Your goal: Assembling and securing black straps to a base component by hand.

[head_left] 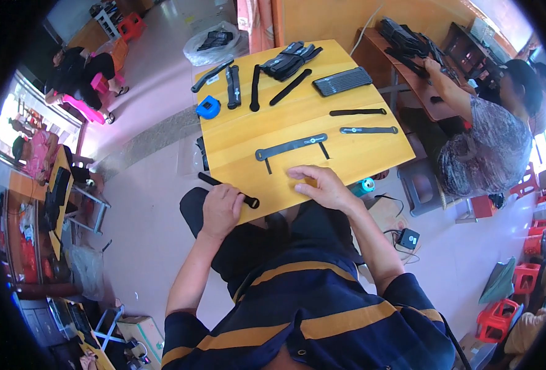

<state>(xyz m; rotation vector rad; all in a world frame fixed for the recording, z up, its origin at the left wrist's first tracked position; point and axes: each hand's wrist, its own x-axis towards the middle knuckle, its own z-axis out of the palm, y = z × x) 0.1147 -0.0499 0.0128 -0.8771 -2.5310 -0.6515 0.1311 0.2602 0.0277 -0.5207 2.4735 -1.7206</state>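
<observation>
My left hand (222, 209) is closed on a black strap (249, 200) at the table's near left edge. The strap's slotted end sticks out to the right of the fingers, its other end to the upper left. Over the near edge, my right hand (323, 187) is empty, thumb and fingers apart. Beyond the hands, a dark grey strap (292, 147) with a small pale print lies across the yellow table (233, 139). Two short black strips or marks show just below it. Farther right lie another grey printed strap (369, 131) and a plain black strap (358, 112).
On the table's far side are a bundle of black straps (290, 60), a row of grey straps (342, 81), several loose ones and a blue rounded object (209, 108). A turquoise can (365, 186) stands off the right edge. A co-worker (485, 135) sits at a desk to the right.
</observation>
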